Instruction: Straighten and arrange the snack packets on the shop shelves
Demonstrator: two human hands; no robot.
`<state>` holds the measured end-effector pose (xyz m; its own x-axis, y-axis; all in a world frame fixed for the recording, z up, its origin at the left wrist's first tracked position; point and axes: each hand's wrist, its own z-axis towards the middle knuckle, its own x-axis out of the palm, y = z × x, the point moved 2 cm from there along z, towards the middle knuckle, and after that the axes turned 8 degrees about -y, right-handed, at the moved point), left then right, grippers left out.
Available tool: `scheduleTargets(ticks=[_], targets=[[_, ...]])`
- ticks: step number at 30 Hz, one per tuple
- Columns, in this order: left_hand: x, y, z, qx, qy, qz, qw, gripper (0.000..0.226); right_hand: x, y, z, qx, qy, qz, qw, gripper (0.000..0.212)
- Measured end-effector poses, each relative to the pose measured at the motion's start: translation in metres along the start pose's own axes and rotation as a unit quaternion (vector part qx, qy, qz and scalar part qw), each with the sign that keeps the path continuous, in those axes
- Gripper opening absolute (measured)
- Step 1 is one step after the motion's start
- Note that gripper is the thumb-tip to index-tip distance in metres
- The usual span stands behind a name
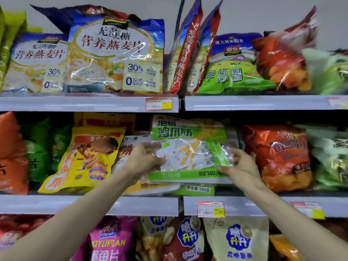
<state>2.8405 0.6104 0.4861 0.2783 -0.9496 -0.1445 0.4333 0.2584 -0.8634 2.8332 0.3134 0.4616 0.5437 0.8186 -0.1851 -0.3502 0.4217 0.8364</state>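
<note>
Far to the left of the left hand, a puffy orange plastic bag (11, 153) and a dark green bag (37, 147) stand on the grey metal middle shelf (56, 204). Just left of that hand, a glossy yellow plastic packet (82, 159) leans with its top tilted to the right. The left hand (143, 159) is clenched round the left edge of a flat green-and-white plastic packet with a clear window (190, 147), which is held upright between the two hands in front of the middle shelf, over other flat packets lying behind and below it. The right hand (239, 166) pinches the same packet's lower right corner, thumb in front and fingers curled at its edge. Just right of the right hand stands a crinkled orange-red snack bag (278, 157), and further right a pale green bag (329, 157). Above the left hand, on the upper shelf, sit large white, yellow and blue oat bags (116, 53). Below the right wrist, a red-and-yellow price tag (211, 209) is fixed to the shelf edge.
</note>
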Motion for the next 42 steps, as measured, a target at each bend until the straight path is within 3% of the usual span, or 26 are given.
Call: scheduleTargets(ticks=[7, 10, 13, 16, 19, 22, 24, 31, 36, 42], targets=[[0.034, 0.004, 0.010, 0.096, -0.022, 0.118, 0.988, 0.049, -0.016, -0.022, 0.000, -0.046, -0.038, -0.116, 0.991, 0.074], [0.038, 0.000, 0.006, 0.120, 0.000, 0.195, 0.974, 0.049, -0.019, -0.026, -0.004, -0.074, -0.028, -0.173, 0.982, 0.063], [0.033, -0.006, -0.004, 0.110, 0.003, 0.287, 0.952, 0.068, -0.018, -0.030, -0.010, -0.102, -0.013, -0.235, 0.967, 0.039], [0.027, -0.008, -0.015, 0.094, 0.030, 0.309, 0.946, 0.090, -0.017, -0.032, -0.011, -0.112, 0.002, -0.254, 0.961, 0.030], [0.027, -0.005, -0.029, 0.101, 0.074, 0.320, 0.939, 0.108, -0.018, -0.030, -0.015, -0.111, 0.012, -0.257, 0.960, 0.030], [0.031, 0.007, -0.032, 0.140, 0.073, 0.343, 0.926, 0.143, -0.020, -0.030, -0.024, -0.113, 0.030, -0.262, 0.958, 0.049], [0.034, 0.014, -0.031, 0.159, 0.060, 0.342, 0.924, 0.141, -0.023, -0.031, -0.029, -0.116, 0.030, -0.271, 0.955, 0.058], [0.045, 0.017, -0.021, 0.170, 0.043, 0.312, 0.934, 0.099, -0.022, -0.040, -0.039, -0.138, 0.060, -0.264, 0.953, 0.073], [0.057, 0.018, -0.032, 0.199, 0.031, 0.401, 0.894, 0.106, -0.030, -0.043, -0.039, -0.163, 0.073, -0.280, 0.943, 0.069], [0.055, 0.007, -0.047, 0.172, 0.025, 0.488, 0.855, 0.119, -0.039, -0.036, -0.046, -0.217, 0.110, -0.270, 0.932, 0.063]])
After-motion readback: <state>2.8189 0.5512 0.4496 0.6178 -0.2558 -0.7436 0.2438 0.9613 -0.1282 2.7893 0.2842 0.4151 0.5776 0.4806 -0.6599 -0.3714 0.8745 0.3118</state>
